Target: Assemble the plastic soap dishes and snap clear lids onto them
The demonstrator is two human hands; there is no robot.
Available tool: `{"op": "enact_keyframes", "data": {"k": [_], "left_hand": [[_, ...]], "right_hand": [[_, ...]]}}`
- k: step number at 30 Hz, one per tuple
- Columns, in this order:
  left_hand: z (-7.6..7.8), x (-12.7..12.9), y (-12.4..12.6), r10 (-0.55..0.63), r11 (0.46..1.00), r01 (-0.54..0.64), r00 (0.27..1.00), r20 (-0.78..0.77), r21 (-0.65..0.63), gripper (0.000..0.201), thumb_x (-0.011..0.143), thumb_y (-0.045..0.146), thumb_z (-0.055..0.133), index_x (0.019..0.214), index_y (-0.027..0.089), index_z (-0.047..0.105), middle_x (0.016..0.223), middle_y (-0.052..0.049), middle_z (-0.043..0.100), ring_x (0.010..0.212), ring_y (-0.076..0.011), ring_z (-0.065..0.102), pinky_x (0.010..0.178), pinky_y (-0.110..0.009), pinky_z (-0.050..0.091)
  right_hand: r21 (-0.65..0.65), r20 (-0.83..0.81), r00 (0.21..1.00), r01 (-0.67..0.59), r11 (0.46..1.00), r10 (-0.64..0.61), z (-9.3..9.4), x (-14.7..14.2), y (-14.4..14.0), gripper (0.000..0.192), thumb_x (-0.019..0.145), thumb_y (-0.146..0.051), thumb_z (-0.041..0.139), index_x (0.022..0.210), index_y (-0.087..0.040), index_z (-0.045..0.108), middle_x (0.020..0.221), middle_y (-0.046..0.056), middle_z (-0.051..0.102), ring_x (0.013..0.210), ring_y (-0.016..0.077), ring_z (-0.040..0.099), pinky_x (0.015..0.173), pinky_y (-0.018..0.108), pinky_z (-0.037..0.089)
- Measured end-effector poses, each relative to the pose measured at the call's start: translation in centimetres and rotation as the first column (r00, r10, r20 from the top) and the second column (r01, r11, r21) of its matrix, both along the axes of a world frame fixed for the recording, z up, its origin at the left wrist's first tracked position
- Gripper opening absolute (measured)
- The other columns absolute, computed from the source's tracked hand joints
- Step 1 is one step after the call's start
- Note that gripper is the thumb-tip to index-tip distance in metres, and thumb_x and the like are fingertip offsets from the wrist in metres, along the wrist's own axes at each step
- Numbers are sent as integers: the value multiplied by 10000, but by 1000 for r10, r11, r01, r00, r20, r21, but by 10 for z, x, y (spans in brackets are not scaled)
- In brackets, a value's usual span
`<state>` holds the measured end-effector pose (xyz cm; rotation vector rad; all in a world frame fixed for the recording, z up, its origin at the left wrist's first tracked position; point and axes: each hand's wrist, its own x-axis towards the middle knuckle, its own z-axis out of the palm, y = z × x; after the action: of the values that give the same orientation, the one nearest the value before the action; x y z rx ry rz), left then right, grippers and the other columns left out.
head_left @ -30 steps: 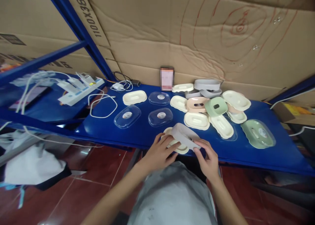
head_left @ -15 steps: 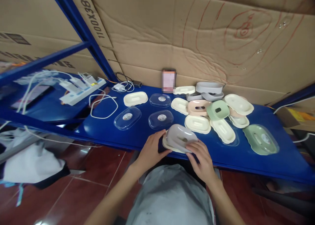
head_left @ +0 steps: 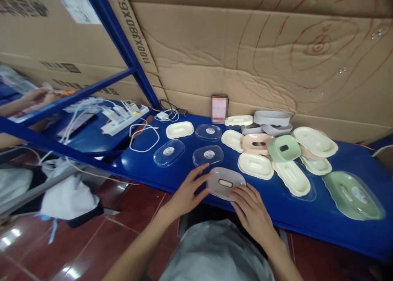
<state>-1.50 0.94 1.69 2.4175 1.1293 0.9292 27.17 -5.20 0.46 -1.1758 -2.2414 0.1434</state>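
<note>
A grey oval plastic shell [head_left: 218, 190] with a slot in its middle lies in front of me at the table's front edge. Something cream shows through the slot. My left hand [head_left: 190, 191] is at the shell's left end, fingers spread apart. My right hand [head_left: 252, 205] holds the right end, fingers over the top and thumb at the near side. Just beyond are clear oval lids [head_left: 201, 157] with round stickers. Several cream oval trays [head_left: 255, 166] lie to the right, beside a peach shell [head_left: 256, 149] and a green shell [head_left: 278, 154].
A green piece with a clear lid [head_left: 340, 189] lies at the far right. Grey shells [head_left: 272, 118] and a phone-like screen [head_left: 219, 109] stand along the cardboard wall [head_left: 196, 47]. White cables and a power strip [head_left: 125, 123] are at left, near another person's hand [head_left: 33, 96].
The grey shell has gone from tilted in both hands to lying flatter, its slot facing up. My left fingers have spread from its edge. The view has shifted left, and another person's hands now show.
</note>
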Motion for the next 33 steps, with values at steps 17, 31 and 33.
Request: {"op": "enact_keyframes", "data": {"k": [17,31,33], "left_hand": [[41,-32,85,172,984,-178,928,-330,11,602,999,572,683,1535,330,554,1649,-101,510,1512,-353,505,1240,-569,418],[33,10,25,-241,964,248,967,81,-94,513,981,298,749,1479,318,626,1694,-87,462,1583,-310,444,1277,-546,445],[29,18,25,-278,954,283,958,64,-102,549,976,256,734,1505,327,605,1714,-77,431,1622,-320,374,1291,-572,418]], "right_hand": [[68,-12,990,142,988,-141,-6,-1,-2,314,1040,-203,636,1338,-286,686,1453,87,668,1466,318,536,1203,588,463],[-59,-104,979,171,984,-176,4,12,5,845,1040,-384,678,1732,-345,195,1815,171,116,1643,406,278,1216,640,472],[-53,-50,991,125,991,-128,6,15,10,786,1051,-349,664,1719,-378,250,1799,138,226,1649,385,272,1237,642,450]]}}
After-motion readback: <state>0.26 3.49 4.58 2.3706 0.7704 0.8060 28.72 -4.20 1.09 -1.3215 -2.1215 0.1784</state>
